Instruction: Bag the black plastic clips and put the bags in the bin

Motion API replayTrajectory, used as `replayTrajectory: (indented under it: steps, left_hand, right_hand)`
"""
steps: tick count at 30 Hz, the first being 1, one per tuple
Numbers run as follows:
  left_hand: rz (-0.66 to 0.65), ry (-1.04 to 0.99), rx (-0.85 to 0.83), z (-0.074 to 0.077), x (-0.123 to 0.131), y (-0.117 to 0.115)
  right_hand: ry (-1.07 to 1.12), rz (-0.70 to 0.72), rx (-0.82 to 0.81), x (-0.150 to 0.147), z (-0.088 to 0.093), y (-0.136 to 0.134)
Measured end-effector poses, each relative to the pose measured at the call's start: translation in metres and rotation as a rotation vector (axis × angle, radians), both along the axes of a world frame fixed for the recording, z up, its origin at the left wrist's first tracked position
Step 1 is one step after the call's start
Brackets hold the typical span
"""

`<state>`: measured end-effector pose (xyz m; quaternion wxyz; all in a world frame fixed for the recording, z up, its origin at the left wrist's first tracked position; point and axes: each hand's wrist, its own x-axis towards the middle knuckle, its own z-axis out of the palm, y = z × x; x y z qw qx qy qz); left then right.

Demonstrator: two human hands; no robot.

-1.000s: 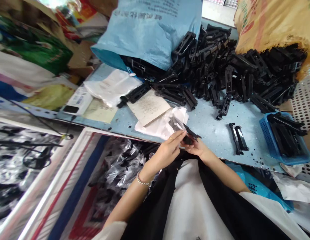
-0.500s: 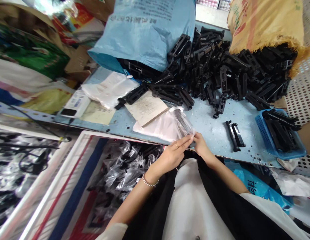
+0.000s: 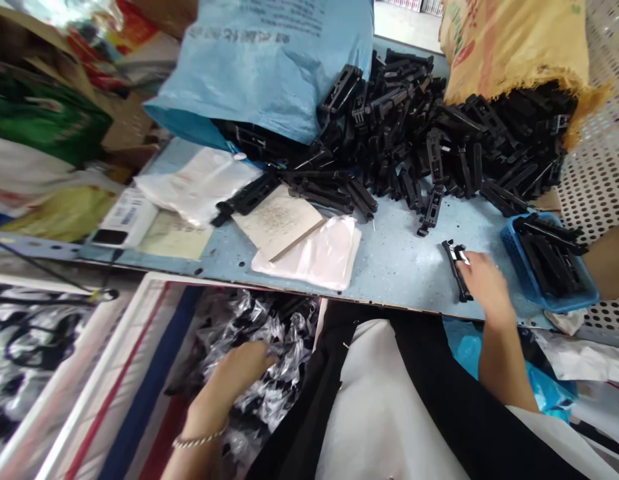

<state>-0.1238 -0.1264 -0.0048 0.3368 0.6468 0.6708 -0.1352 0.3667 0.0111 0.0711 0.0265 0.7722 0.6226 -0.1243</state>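
My right hand [image 3: 486,287] is at the table's right side, its fingers closed on one of two slim black plastic parts. The other black plastic part [image 3: 458,272] lies just left of the fingers. My left hand [image 3: 244,370], blurred by motion, hovers over a bin of clear-bagged black parts [image 3: 284,333] below the table edge; its fingers are too smeared to read. A stack of clear plastic bags [image 3: 334,257] lies near the front edge, partly beneath a cardboard piece [image 3: 279,223].
A large heap of black plastic parts [image 3: 389,133] spreads from a blue sack [image 3: 269,67] and a yellow sack [image 3: 514,47]. A blue basket [image 3: 529,280] of similar parts stands at the right. A white box [image 3: 126,217] and more clear bags [image 3: 199,177] lie left.
My hands were together at the bag stack, holding a clear bag with a dark item in it. Now they are apart: left over the bin, right at the black parts.
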Motion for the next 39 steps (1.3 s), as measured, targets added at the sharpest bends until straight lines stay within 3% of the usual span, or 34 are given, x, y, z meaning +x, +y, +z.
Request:
replayTrajectory:
  steps: [2,4,7,10,13,18,23,25,27,29,32,36,39]
  left_hand:
    - [0.043,-0.108,0.124,-0.001,0.023,0.02]
    - [0.117,-0.293,0.386,0.005,0.057,0.05]
    - [0.21,-0.316,0.766,0.012,0.109,0.102]
    - [0.184,-0.228,0.805,0.009,0.134,0.143]
    - [0.246,-0.352,0.681,0.004,0.128,0.163]
    - [0.487,-0.632,0.475,0.006,0.101,0.173]
    - [0.611,-0.76,0.456,0.004,0.104,0.172]
    - [0.538,-0.733,0.534,0.005,0.106,0.167]
    - [0.35,-0.59,0.663,0.008,0.105,0.16]
    - [0.167,-0.382,0.763,0.013,0.099,0.154]
    - [0.081,-0.23,0.804,0.021,0.089,0.152]
    - [0.081,-0.424,0.807,0.027,0.084,0.154]
    - [0.054,-0.53,0.81,0.031,0.086,0.148]
  right_hand:
    - [-0.179,-0.065,-0.177,0.025,-0.003,-0.001]
    - [-0.206,-0.051,-0.296,0.038,-0.009,-0.005]
    - [-0.178,0.027,-0.28,0.045,-0.019,-0.012]
    - [-0.01,0.075,-0.232,0.044,-0.025,-0.015]
    - [0.48,0.059,-0.143,0.028,-0.028,-0.015]
    - [1.381,-0.124,-0.14,-0.055,-0.035,0.005]
    - [1.862,-0.065,-0.267,-0.16,-0.047,0.043]
    - [1.944,-0.072,-0.271,-0.195,-0.056,0.057]
    - [1.941,-0.116,-0.261,-0.22,-0.066,0.065]
    - [1.883,-0.147,-0.219,-0.228,-0.072,0.065]
    - [1.809,-0.111,-0.24,-0.207,-0.072,0.049]
    - [1.801,-0.027,-0.722,-0.158,-0.07,0.016]
    - [1.855,-0.149,-1.042,-0.144,-0.075,0.001]
